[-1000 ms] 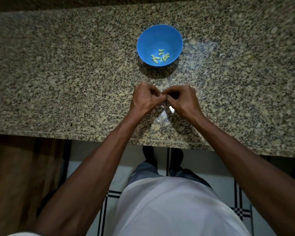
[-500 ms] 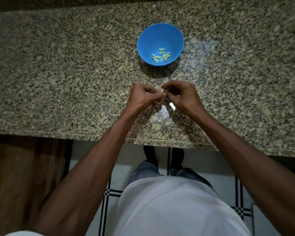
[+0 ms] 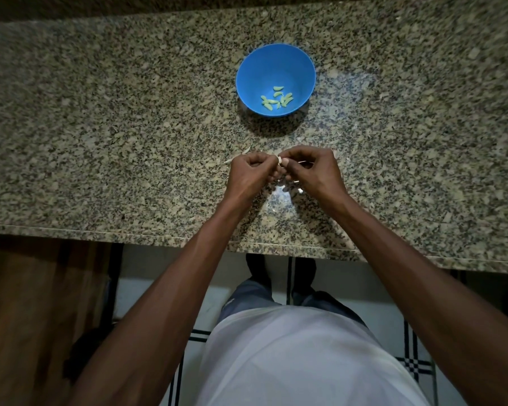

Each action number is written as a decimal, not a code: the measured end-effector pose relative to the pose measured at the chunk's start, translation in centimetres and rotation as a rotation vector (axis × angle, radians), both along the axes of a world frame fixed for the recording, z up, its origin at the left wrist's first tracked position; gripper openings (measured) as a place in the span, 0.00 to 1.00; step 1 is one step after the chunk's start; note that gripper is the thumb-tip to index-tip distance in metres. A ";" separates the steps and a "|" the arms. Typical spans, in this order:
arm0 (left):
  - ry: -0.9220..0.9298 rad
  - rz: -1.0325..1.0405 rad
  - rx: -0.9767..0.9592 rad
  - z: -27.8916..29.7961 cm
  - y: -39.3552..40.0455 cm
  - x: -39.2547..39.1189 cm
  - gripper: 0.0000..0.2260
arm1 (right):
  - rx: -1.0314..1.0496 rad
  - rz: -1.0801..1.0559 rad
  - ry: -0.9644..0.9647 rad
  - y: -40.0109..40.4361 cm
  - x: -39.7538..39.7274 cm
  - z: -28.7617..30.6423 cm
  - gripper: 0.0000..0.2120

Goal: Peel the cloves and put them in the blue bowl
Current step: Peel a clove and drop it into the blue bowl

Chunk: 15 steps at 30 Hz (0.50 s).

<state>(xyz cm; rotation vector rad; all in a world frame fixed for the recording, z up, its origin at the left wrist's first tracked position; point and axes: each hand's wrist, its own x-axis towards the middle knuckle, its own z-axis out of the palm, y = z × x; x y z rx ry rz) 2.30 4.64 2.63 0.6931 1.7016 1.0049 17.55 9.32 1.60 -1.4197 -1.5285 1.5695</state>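
Granite counter (image 3: 100,127) | 1 blue bowl (image 3: 255,68), ~8 peeled cloves (image 3: 277,100) | 2 hands (image 3: 282,168) pinching 1 clove (image 3: 280,161)

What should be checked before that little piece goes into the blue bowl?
1. Small pale clove held by both hands: ok, left hand and right hand pinch it.
2. Clove fully peeled: cannot tell, fingers hide most of it.
3. Round blue plastic bowl upright and open: ok.
4. Pale green peeled cloves already inside: ok.
5. Path over the speckled granite counter to the bowl unblocked: ok.
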 end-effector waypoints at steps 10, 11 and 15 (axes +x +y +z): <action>0.040 -0.046 0.034 -0.2 -0.5 -0.4 0.08 | -0.288 0.020 0.177 0.7 0.4 1.0 0.08; 0.036 -0.047 0.038 -0.2 -0.5 -0.4 0.09 | -0.316 0.023 0.177 0.8 0.5 1.1 0.09; 0.025 -0.035 0.025 -0.2 -0.6 -0.5 0.09 | -0.382 0.035 0.216 1.2 0.7 1.3 0.10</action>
